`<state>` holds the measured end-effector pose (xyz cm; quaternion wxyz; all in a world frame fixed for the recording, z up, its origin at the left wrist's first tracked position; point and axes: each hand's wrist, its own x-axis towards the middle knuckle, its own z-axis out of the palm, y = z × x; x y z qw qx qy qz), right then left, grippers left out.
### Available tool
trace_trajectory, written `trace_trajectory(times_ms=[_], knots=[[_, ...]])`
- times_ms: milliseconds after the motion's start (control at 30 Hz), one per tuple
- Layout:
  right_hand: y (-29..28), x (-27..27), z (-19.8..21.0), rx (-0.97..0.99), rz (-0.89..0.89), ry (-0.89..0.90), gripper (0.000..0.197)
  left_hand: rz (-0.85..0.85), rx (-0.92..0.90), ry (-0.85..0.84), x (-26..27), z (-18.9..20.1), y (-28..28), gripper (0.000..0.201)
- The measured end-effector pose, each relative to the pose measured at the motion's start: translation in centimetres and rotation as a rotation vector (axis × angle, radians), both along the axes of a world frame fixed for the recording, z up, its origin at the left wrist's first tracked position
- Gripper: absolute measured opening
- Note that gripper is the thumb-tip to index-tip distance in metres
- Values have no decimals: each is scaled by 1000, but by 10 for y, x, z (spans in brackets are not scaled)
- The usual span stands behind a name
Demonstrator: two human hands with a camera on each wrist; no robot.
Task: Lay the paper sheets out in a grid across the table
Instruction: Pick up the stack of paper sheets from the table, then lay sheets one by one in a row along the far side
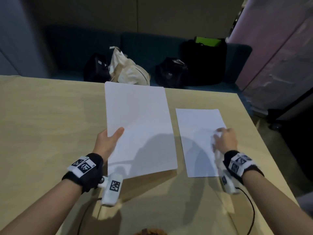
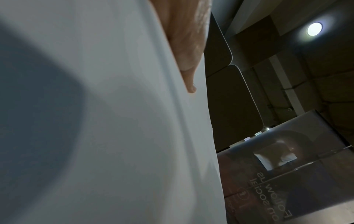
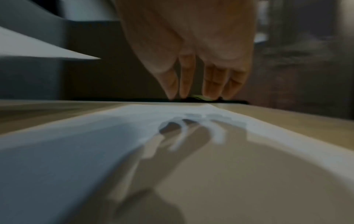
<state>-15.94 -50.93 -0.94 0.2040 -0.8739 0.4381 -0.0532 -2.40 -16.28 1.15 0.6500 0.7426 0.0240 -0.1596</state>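
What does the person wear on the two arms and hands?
Both forearms are bare, no sleeves. Each wrist has a black band with white square-patterned marker tags. A white camera unit with such a tag hangs under the left wrist; another sits under the right. Black cables trail back.

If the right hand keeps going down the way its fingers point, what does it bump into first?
Probably the single sheet lying flat on the table. The right hand hangs just above it with its fingers pointing downward. Blur hides the exact gap, but nothing else shows between them.
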Motion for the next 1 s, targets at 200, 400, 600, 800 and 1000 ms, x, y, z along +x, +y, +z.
trace_trajectory(times_ms=[200, 400, 600, 800, 1000], knots=[[60, -34, -9, 69, 294, 300, 33, -14, -23, 2, -11, -1, -22, 34], [10, -8, -13, 130, 293, 321, 51, -31, -26, 20, -16, -4, -34, 32], [-32, 22, -10, 124, 273, 362, 55, -20, -21, 41, -16, -8, -33, 30], [-56, 25, -11, 135, 250, 336, 54, -18, -14, 46, -18, -9, -32, 31], [-68, 21, -16, 122, 262, 325, 53, -31, -26, 58, -19, -9, -35, 25]])
